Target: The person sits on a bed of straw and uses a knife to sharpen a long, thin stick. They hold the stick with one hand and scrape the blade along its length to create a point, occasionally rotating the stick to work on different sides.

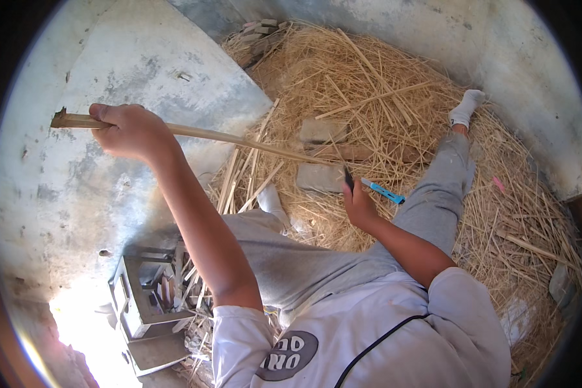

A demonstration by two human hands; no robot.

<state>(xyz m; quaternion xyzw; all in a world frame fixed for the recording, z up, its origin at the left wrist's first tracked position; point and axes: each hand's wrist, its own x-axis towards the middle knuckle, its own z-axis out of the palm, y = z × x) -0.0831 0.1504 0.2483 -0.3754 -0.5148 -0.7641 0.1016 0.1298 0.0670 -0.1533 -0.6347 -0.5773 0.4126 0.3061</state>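
My left hand, raised out to the left, is closed round a long split bamboo strip close to its knotted end. The strip slopes down to the right, and its thin far end comes close to my right hand. That hand is closed on a dark, narrow, blade-like tool, mostly hidden by the fingers; whether it touches the strip I cannot tell. Just right of these fingers lies a blue box cutter. Two grey bricks sit beyond, with a wooden piece between them.
Straw-like shavings cover the floor around my outstretched legs. Longer strips lean at the left near my foot. A grey box-like frame with scraps in it stands at lower left. Pale walls enclose the spot.
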